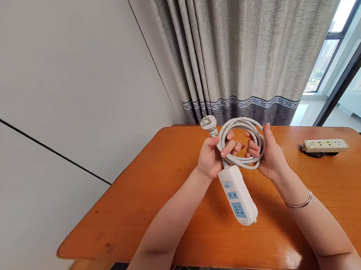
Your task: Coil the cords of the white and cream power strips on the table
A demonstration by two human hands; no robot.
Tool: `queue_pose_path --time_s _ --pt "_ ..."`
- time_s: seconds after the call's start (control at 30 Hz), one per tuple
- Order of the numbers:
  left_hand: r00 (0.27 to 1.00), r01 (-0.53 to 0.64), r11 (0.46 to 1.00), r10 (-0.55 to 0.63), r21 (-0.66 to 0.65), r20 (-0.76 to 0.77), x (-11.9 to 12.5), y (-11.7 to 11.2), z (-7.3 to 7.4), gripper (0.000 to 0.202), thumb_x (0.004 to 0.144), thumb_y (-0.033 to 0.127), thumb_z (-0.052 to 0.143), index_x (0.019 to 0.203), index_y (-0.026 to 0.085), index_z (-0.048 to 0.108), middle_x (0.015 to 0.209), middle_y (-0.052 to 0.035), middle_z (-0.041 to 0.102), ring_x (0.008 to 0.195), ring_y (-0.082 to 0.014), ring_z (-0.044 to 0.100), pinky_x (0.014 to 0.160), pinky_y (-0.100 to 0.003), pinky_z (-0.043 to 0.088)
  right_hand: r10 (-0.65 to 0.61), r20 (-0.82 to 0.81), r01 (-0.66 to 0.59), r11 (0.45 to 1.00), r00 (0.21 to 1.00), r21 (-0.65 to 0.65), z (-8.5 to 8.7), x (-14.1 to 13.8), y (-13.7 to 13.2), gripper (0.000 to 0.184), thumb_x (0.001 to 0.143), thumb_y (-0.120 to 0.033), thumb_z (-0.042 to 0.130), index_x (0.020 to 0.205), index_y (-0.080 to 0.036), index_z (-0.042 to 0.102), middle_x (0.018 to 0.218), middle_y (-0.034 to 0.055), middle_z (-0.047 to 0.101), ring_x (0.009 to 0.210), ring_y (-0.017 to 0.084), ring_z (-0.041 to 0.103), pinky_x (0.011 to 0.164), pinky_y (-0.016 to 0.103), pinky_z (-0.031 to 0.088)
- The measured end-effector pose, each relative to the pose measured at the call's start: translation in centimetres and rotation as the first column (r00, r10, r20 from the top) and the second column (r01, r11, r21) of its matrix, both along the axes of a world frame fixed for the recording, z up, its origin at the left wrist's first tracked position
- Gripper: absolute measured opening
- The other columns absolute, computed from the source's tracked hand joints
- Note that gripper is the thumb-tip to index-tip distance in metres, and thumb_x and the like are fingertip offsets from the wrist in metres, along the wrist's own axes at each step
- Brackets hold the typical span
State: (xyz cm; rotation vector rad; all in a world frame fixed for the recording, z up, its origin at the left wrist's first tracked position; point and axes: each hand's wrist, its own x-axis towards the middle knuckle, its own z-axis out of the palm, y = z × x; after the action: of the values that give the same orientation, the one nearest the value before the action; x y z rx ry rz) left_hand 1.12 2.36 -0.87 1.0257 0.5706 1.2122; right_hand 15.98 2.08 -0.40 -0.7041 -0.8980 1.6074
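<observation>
1. Holding one side of the coiled cord, the left hand is curled up, with fingers poked into the loop.
2. The other side of the loop is held by the right hand. Its fingers are tucked inside and its thumb is put on the outside. Neither hand is let go.
3. The white power strip is joined to the cord just under the left hand, so the left hand is nearer to it. Its long side is slanted, from the left hand down and to the right, back toward the body. No part of its body is gripped.
4. The plug is pointed the other way, up and to the left, past the left thumb.
5. All this is held over the brown table. Whether the table is touched by the low end of the strip cannot be told.
6. Well off to the right, near the far edge, a second strip is set down with its dark cord tucked beside it.
7. Behind the table, a gray curtain is hung.
</observation>
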Motion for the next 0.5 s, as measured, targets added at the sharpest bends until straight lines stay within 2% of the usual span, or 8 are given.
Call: queue_pose_path --time_s 0.1,0.23,0.3,0.37,0.43,0.5 --pt "0.997 0.067 0.997 -0.068 -0.046 -0.03 0.2 0.2 0.0 0.032 0.083 0.055 0.053 0.077 0.023 0.055 0.043 0.0073 0.026 0.05 -0.0158 0.047 0.071 -0.035 0.052 -0.07 0.008 0.07 0.998 0.997 0.003 -0.4 0.3 0.2 0.061 0.077 -0.08 0.059 0.075 -0.019 0.056 0.046 -0.0126 0.024 0.038 0.005 0.02 0.044 0.021 0.041" --pt "0.998 0.06 0.993 -0.063 -0.101 -0.029 0.4 0.2 0.2 0.033 0.09 0.052 0.052 0.083 0.021 0.061 0.039 0.0099 0.026 0.039 -0.0111 0.037 0.061 -0.029 0.05 -0.115 0.027 0.113 0.992 0.993 0.057 -1.2 0.0 0.4 0.06 0.075 -0.079 0.063 0.077 -0.02 0.057 0.047 -0.0124 0.025 0.039 0.005 0.02 0.044 0.021 0.041" --pt "1.0 0.0 0.993 -0.002 -0.12 -0.017 0.5 0.3 0.3 0.039 0.092 0.058 0.051 0.083 0.021 0.061 0.039 0.011 0.022 0.036 -0.0093 0.032 0.057 -0.027 0.048 -0.102 0.046 0.097 0.991 0.994 0.094 -1.4 -0.1 0.5 0.061 0.077 -0.08 0.059 0.083 -0.019 0.059 0.05 -0.0101 0.033 0.041 0.006 0.03 0.049 0.022 0.044" --pt "0.995 -0.099 0.989 0.1 -0.114 0.005 0.5 0.4 0.4 0.044 0.092 0.064 0.05 0.081 0.022 0.06 0.039 0.0116 0.019 0.035 -0.0083 0.029 0.056 -0.025 0.048 -0.081 0.112 0.066 0.988 0.99 0.138 -1.5 -0.1 0.7 0.065 0.082 -0.082 0.047 0.094 -0.02 0.061 0.06 -0.0047 0.048 0.049 0.01 0.046 0.057 0.025 0.049" --pt "0.974 -0.216 0.974 0.219 -0.066 0.051 0.2 0.5 0.5 0.045 0.091 0.066 0.05 0.079 0.023 0.058 0.04 0.0116 0.018 0.035 -0.008 0.028 0.056 -0.025 0.048 -0.039 0.243 -0.01 0.981 0.969 0.196 -1.8 0.1 0.9 0.069 0.088 -0.082 0.032 0.107 -0.021 0.06 0.077 0.0023 0.061 0.066 0.014 0.06 0.067 0.028 0.053" --pt "0.934 -0.343 0.939 0.34 0.019 0.108 -0.2 0.7 0.7 0.046 0.091 0.067 0.05 0.078 0.023 0.057 0.04 0.0113 0.019 0.036 -0.008 0.029 0.058 -0.025 0.049 -0.003 0.453 -0.15 0.941 0.891 0.302 -2.3 0.5 1.0 0.069 0.092 -0.077 0.028 0.123 -0.021 0.054 0.096 0.0071 0.066 0.083 0.018 0.065 0.075 0.032 0.054"
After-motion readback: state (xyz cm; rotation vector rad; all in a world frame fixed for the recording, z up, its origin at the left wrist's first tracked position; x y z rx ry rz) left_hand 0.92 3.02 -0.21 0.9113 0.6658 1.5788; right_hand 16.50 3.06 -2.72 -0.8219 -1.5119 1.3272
